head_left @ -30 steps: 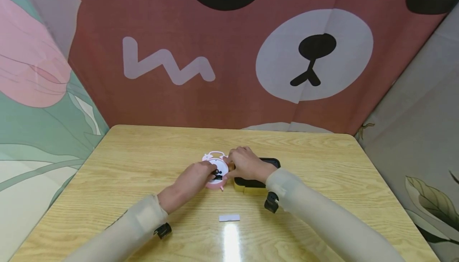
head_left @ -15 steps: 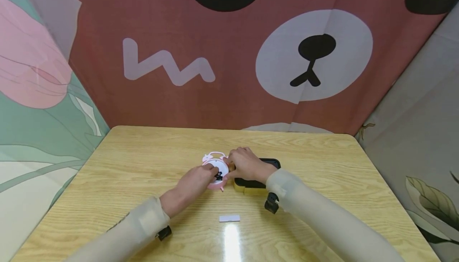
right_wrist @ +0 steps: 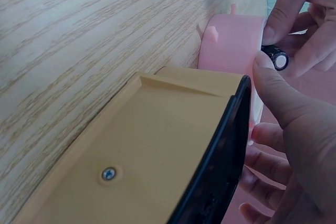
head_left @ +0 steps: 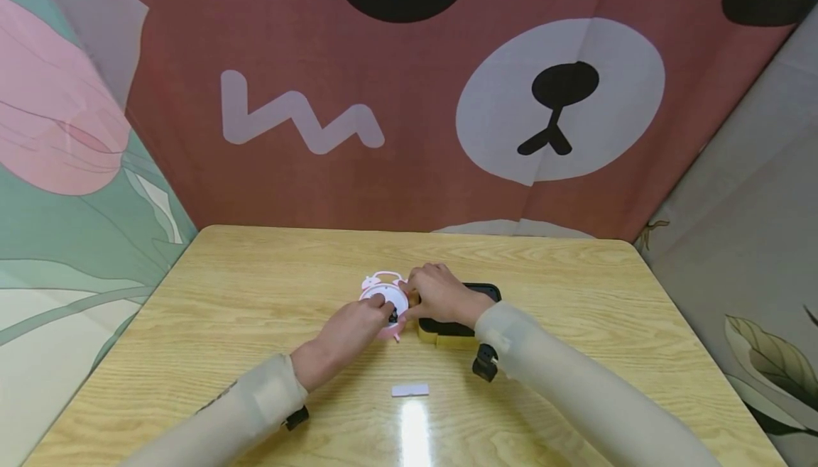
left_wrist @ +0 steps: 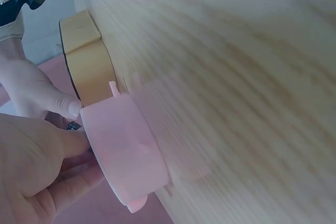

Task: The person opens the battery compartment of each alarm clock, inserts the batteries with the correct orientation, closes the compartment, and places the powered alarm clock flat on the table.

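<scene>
A pink alarm clock with a white round side up lies on the table, its handle toward the wall. Over that white side my left hand pinches a small black cylindrical battery between thumb and fingers. A dark spot on the white side shows beside these fingertips; its details are too small to tell. My right hand holds the clock at its right edge, with the thumb near the battery in the right wrist view. The left fingers hide part of the clock's white side.
A yellow box with a black top stands just right of the clock, partly under my right hand. Nearer to me a small white flat piece lies on the wooden table. A printed cloth wall rises behind the table.
My left hand has shifted slightly to the right over the clock, and its fingers cover more of the white side. The right hand and the clock stay nearly in place.
</scene>
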Demonstrator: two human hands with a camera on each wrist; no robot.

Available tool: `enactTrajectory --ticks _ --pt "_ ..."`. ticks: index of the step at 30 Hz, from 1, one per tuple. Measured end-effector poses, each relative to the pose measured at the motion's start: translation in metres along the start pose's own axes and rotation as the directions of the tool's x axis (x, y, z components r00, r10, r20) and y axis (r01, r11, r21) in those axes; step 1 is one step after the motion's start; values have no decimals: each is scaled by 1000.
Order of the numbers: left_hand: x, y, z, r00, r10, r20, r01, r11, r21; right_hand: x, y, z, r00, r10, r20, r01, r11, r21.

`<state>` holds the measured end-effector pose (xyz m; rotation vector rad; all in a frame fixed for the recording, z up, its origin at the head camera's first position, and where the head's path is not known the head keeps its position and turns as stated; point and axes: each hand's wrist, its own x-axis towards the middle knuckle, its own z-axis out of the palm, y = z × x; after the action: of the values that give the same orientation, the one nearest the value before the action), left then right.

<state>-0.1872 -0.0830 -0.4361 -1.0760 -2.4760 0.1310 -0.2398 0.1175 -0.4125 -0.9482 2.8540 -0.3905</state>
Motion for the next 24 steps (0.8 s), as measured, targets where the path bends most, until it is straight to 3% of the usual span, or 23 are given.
enactTrajectory --ticks 15,20,24 --pt "1 6 2 1000 18 -17 -17 998 66 0 0 1 1000 -4 -4 4 1000 -12" --pt "0 4 4 1000 -7 -30 7 1000 18 0 0 1 1000 -4 2 4 1000 16" --pt "-1 1 4 999 -48 0 47 998 -52 0 1 1 1000 -4 9 3 1000 30"
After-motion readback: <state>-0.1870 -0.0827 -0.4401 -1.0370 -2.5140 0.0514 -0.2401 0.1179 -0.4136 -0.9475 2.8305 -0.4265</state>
